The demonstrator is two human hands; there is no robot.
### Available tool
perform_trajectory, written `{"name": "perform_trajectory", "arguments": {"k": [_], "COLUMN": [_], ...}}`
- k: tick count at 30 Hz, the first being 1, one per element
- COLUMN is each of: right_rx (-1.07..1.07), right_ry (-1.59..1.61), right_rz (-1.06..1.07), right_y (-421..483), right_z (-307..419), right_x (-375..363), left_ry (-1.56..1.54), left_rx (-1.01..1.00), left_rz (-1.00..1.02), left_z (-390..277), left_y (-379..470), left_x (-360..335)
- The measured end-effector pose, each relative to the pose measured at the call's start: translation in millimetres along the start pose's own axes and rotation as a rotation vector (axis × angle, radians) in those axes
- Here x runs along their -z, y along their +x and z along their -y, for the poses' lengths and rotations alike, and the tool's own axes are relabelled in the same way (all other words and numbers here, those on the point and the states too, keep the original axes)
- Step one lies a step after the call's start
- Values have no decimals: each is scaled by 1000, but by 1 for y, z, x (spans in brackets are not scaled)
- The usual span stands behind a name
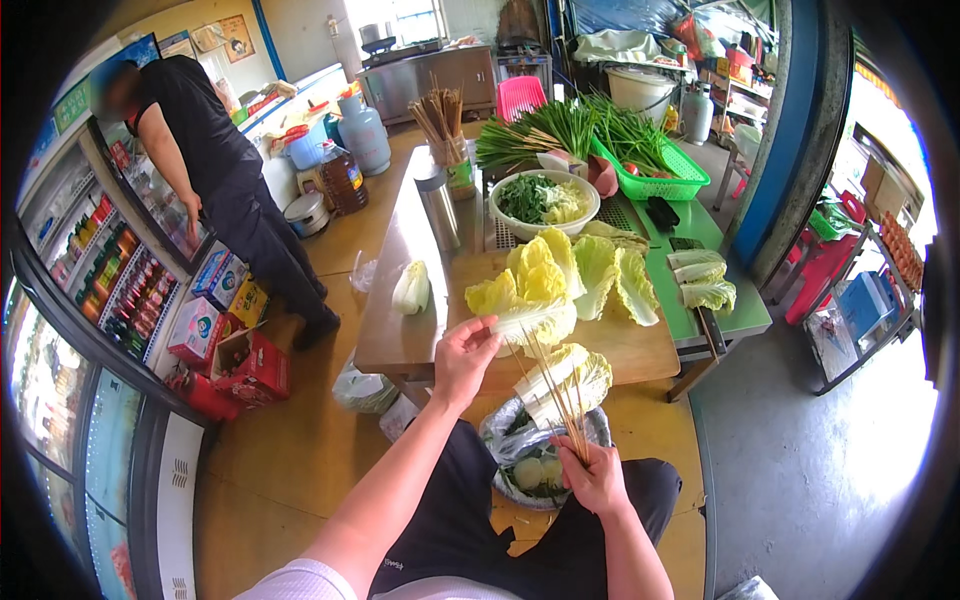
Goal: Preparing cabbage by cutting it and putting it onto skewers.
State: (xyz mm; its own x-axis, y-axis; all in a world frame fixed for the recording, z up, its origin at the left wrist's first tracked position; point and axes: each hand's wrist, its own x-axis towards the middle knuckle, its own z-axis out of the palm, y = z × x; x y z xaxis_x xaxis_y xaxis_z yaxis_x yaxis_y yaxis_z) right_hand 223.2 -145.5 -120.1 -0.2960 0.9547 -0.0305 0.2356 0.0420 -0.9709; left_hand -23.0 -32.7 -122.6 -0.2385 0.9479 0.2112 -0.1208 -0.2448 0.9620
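My left hand (466, 360) pinches the pale rib end of a napa cabbage leaf (536, 316) above the front of the wooden board (637, 352). In my right hand (592, 472) is a bundle of thin bamboo skewers (574, 420), fanned upward, with a cabbage leaf (566, 379) at them; some tips reach the leaf at my left hand, and whether they pierce it I cannot tell. Yellow cabbage leaves (536, 266) and greener ones (596, 274) lie at the back of the board. A small cabbage heart (411, 288) stands on the table to the left.
A bowl of chopped greens (544, 225), a steel flask (437, 210), a skewer jar (454, 161) and a green basket (686, 184) stand behind. A knife (709, 330) lies right, beside cabbage pieces (701, 277). A lined basin (592, 427) sits below. Another person (217, 142) leans toward a fridge.
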Motion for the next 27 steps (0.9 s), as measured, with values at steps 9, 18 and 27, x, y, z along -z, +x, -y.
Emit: {"name": "perform_trajectory", "arguments": {"k": [9,18,27], "right_rx": [-37,27,-12], "right_ry": [9,-25,-30], "right_rz": [-19,-53,-17], "right_y": [1,15,10], "right_z": [-2,5,6], "right_x": [-5,-16,-16], "left_ry": [11,135,129], "left_rx": [-33,-1,-32], "left_rz": [-14,31,38], "left_z": [1,-4,-1], "left_y": [-3,-6,-6], "left_x": [-4,-5,-5]}}
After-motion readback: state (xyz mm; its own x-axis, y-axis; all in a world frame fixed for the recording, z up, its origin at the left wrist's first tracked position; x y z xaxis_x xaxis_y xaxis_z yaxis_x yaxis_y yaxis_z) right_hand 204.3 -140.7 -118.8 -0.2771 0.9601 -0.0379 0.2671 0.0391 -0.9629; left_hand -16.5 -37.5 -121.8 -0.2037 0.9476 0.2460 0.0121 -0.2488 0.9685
